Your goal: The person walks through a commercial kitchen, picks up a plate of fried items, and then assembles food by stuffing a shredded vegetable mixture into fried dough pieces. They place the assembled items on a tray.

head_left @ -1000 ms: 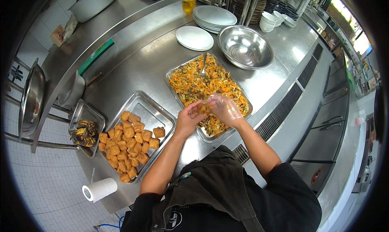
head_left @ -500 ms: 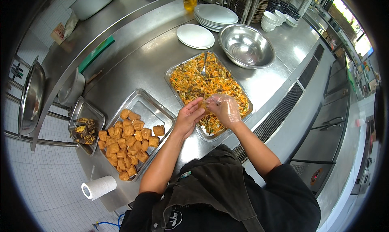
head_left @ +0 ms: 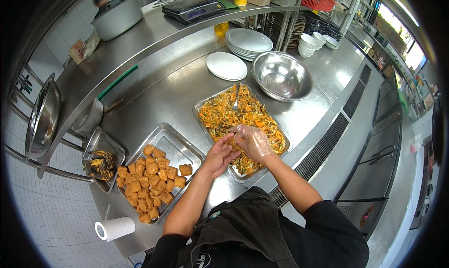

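Far left: a steel lid (head_left: 43,118) hangs off the rail beside the counter (head_left: 154,95). A paper roll (head_left: 114,228) lies at the near left corner. Next to the right, a small tray (head_left: 104,159) holds dark scraps.

Just beside it, a larger tray (head_left: 175,144) is filled on its near half with golden tofu puffs (head_left: 149,181); the far half is bare metal.

Centre: the left hand (head_left: 219,155), bare, is cupped at the near edge of the vegetable tray (head_left: 201,110), fingers curled round a tofu puff (head_left: 234,144). The right hand (head_left: 254,141), in a clear plastic glove, meets it, fingertips closed on the same puff. The two hands are together over the tray's near end, with the puff pinched between them; how firmly each grips, I cannot tell.

The vegetable tray holds shredded orange and green filling (head_left: 243,116), with a metal utensil (head_left: 236,99) lying in its far end.

Beyond the tray: a white plate (head_left: 226,66) alone, a stack of plates (head_left: 249,42) behind it. To the right, an empty steel bowl (head_left: 282,76) stands near the tray's far corner.

On the upper shelf: a pot (head_left: 117,17) at left, a scale (head_left: 194,8) in the middle. Far right, small white bowls (head_left: 308,43) are stacked.
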Demonstrator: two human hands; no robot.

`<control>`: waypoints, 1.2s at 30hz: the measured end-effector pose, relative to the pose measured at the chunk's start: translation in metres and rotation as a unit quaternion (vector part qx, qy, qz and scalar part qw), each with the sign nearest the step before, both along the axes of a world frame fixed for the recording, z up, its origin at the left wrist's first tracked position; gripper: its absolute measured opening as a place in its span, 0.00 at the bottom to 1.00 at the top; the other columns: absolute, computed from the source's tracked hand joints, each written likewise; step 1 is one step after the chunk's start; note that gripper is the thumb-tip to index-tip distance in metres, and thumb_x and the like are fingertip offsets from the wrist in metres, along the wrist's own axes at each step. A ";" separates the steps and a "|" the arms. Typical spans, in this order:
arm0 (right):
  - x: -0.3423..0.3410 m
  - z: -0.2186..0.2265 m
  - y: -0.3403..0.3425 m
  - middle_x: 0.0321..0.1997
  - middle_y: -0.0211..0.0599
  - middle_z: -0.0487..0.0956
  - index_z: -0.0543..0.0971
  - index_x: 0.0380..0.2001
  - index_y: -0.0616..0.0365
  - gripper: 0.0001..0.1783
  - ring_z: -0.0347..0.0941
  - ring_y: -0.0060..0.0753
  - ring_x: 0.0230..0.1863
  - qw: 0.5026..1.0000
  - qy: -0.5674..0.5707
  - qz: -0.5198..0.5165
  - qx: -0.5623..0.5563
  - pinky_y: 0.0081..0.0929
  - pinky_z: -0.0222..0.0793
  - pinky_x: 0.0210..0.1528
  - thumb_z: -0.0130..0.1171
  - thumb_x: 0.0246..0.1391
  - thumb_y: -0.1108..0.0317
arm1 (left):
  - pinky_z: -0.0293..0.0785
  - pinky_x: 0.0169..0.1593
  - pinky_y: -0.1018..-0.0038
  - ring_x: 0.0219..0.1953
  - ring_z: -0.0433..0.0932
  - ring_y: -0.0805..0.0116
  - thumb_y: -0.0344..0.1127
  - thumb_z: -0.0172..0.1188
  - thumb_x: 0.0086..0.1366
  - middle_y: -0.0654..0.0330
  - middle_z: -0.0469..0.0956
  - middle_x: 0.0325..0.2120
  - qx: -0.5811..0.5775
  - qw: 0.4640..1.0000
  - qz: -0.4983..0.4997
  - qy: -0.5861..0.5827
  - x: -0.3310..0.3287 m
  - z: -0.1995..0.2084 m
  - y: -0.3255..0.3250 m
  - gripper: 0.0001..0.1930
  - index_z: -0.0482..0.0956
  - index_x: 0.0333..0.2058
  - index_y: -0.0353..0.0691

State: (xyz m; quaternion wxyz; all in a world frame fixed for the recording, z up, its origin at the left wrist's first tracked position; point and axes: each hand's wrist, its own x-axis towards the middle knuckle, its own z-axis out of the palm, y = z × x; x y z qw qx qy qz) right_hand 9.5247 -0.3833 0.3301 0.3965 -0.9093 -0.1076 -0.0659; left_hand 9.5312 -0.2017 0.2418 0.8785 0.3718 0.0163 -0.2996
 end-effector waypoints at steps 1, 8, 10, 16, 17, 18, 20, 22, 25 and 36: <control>0.000 0.001 -0.001 0.38 0.47 0.82 0.83 0.44 0.53 0.13 0.79 0.53 0.42 1.000 -0.009 0.011 -0.021 0.43 0.75 0.45 0.61 0.55 0.69 | 0.80 0.56 0.68 0.54 0.78 0.65 0.25 0.51 0.73 0.58 0.76 0.54 -0.011 1.000 -0.001 0.001 0.001 -0.001 0.002 0.23 0.66 0.65 0.45; -0.011 0.005 -0.009 0.36 0.42 0.81 0.87 0.37 0.51 0.09 0.77 0.48 0.43 0.997 -0.049 0.058 -0.014 0.42 0.73 0.46 0.62 0.58 0.63 | 0.80 0.55 0.68 0.52 0.79 0.64 0.20 0.55 0.69 0.60 0.75 0.52 -0.005 0.993 0.118 0.007 -0.001 0.011 -0.002 0.22 0.65 0.59 0.45; -0.016 0.003 -0.002 0.33 0.44 0.80 0.87 0.35 0.53 0.08 0.77 0.49 0.38 0.998 -0.059 0.024 -0.018 0.41 0.73 0.41 0.66 0.55 0.62 | 0.81 0.54 0.69 0.51 0.79 0.65 0.17 0.54 0.67 0.59 0.74 0.54 0.017 0.991 0.128 -0.016 -0.002 0.014 -0.006 0.22 0.65 0.56 0.45; -0.021 0.005 0.008 0.29 0.44 0.78 0.83 0.34 0.57 0.12 0.77 0.49 0.33 0.998 -0.051 -0.020 0.012 0.41 0.72 0.35 0.71 0.50 0.62 | 0.80 0.50 0.74 0.51 0.79 0.67 0.13 0.55 0.64 0.58 0.72 0.54 0.071 0.982 0.137 -0.105 -0.004 0.017 -0.010 0.23 0.65 0.53 0.42; -0.021 0.006 0.006 0.29 0.44 0.77 0.82 0.34 0.57 0.12 0.77 0.49 0.33 0.998 -0.065 -0.015 0.008 0.42 0.72 0.35 0.71 0.50 0.62 | 0.80 0.50 0.74 0.51 0.79 0.67 0.13 0.55 0.63 0.58 0.72 0.52 0.076 0.981 0.135 -0.116 -0.004 0.017 -0.009 0.23 0.65 0.53 0.41; -0.021 0.007 0.005 0.28 0.44 0.77 0.82 0.33 0.57 0.12 0.77 0.49 0.33 0.997 -0.074 -0.002 0.008 0.42 0.72 0.35 0.71 0.50 0.62 | 0.80 0.50 0.75 0.52 0.78 0.67 0.12 0.55 0.63 0.58 0.72 0.52 0.091 0.977 0.138 -0.134 -0.004 0.017 -0.009 0.23 0.65 0.53 0.41; -0.019 0.006 0.002 0.29 0.45 0.77 0.82 0.32 0.58 0.13 0.77 0.50 0.33 0.997 -0.079 0.004 -0.024 0.43 0.72 0.36 0.70 0.51 0.60 | 0.80 0.50 0.76 0.52 0.78 0.66 0.12 0.54 0.62 0.57 0.72 0.52 0.113 0.970 0.143 -0.162 -0.004 0.017 -0.010 0.22 0.66 0.52 0.40; -0.018 0.004 -0.001 0.29 0.47 0.78 0.81 0.32 0.59 0.15 0.77 0.52 0.33 0.995 -0.076 0.021 -0.057 0.43 0.72 0.37 0.70 0.52 0.58 | 0.79 0.49 0.77 0.53 0.78 0.66 0.12 0.54 0.62 0.57 0.72 0.52 0.109 0.969 0.147 -0.164 -0.003 0.016 -0.010 0.22 0.66 0.52 0.39; -0.016 0.001 -0.004 0.30 0.48 0.79 0.81 0.31 0.60 0.18 0.77 0.54 0.34 0.994 -0.055 0.047 -0.086 0.44 0.73 0.38 0.68 0.53 0.54 | 0.78 0.50 0.77 0.54 0.77 0.66 0.12 0.54 0.62 0.56 0.72 0.53 0.114 0.968 0.155 -0.159 -0.003 0.015 -0.011 0.22 0.66 0.52 0.39; -0.011 0.004 -0.001 0.29 0.38 0.81 0.83 0.43 0.56 0.17 0.75 0.31 0.30 0.954 0.244 0.007 0.176 0.29 0.73 0.39 0.70 0.51 0.62 | 0.78 0.52 0.74 0.53 0.77 0.66 0.10 0.53 0.60 0.57 0.71 0.52 0.126 0.968 0.158 -0.151 -0.006 0.005 -0.012 0.23 0.67 0.51 0.39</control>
